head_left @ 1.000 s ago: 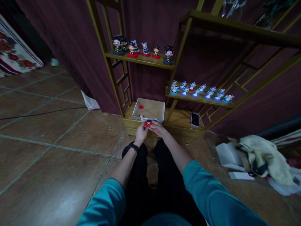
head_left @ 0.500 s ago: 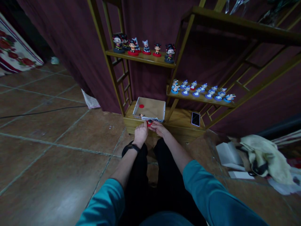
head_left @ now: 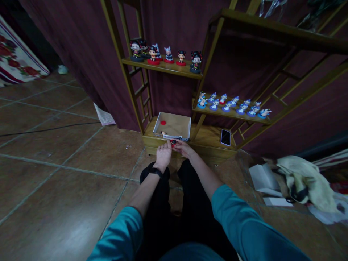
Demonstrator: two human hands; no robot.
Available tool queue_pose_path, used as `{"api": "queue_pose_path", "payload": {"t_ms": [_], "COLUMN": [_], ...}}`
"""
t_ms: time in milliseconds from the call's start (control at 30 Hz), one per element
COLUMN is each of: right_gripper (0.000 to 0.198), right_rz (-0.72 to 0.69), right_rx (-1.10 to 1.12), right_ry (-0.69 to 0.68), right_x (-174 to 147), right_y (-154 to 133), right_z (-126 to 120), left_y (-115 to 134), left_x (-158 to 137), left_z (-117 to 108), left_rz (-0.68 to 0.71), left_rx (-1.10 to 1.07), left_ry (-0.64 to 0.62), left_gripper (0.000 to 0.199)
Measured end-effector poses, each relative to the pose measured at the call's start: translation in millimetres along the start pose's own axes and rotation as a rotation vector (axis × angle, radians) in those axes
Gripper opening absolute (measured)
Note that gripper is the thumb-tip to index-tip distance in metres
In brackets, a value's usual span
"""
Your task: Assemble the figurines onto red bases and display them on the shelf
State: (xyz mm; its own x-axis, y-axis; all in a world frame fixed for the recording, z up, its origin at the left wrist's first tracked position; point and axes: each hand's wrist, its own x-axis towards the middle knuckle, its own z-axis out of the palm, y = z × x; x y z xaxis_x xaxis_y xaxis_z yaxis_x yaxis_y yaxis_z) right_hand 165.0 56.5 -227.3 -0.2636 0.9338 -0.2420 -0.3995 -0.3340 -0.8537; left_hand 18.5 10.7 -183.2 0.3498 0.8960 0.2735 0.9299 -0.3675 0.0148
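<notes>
Between my two hands is a small figurine (head_left: pixel 173 142) with a dark head and red on it, held just in front of a shallow cardboard box. My left hand (head_left: pixel 163 153) grips its left side with closed fingers. My right hand (head_left: pixel 182 148) closes on it from the right. The fingers partly hide the figurine's lower part. Inside the box (head_left: pixel 176 125) lie a red disc (head_left: pixel 163 122) and another small figurine (head_left: pixel 163 133) near the front wall.
The box stands on a low wooden cabinet, with a phone (head_left: pixel 225 137) to its right. Black and red figurines (head_left: pixel 168 55) stand on the upper shelf, bluish-white ones (head_left: pixel 227 106) on the right shelf. White boxes (head_left: pixel 265 181) and a pale cloth bag (head_left: pixel 307 177) lie on the floor at right.
The figurine in my hands has turned slightly, its dark head tipping toward the right. My hands have hardly moved, and the box and shelves are as before.
</notes>
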Motion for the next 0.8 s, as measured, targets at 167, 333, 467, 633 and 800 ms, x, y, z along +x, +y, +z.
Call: {"api": "queue_pose_path", "payload": {"t_ms": [167, 333, 467, 633, 800], "right_gripper": [0.045, 0.044, 0.045, 0.043, 0.042], "right_rz": [0.011, 0.013, 0.02, 0.016, 0.007], "right_rx": [-0.016, -0.011, -0.005, -0.016, -0.024], "right_ry": [-0.008, 0.003, 0.018, 0.031, 0.019], "right_x": [-1.0, -2.4, -3.6, -5.6, -9.9], "right_y": [-1.1, -2.0, -2.8, -4.0, -7.2], "right_z": [-2.3, -2.4, -2.1, -2.3, -0.7], "left_y": [1.6, 1.2, 0.1, 0.7, 3.0], "left_x": [0.4, 0.7, 1.5, 1.3, 1.2], "left_z": [0.8, 1.4, 3.2, 2.8, -0.4], "left_rz": [-0.002, 0.012, 0.037, 0.052, 0.047], "left_rx": [0.014, 0.015, 0.006, -0.006, -0.045], "left_ry": [-0.019, -0.024, -0.035, -0.026, -0.038], "left_gripper": [0.043, 0.042, 0.042, 0.044, 0.044]}}
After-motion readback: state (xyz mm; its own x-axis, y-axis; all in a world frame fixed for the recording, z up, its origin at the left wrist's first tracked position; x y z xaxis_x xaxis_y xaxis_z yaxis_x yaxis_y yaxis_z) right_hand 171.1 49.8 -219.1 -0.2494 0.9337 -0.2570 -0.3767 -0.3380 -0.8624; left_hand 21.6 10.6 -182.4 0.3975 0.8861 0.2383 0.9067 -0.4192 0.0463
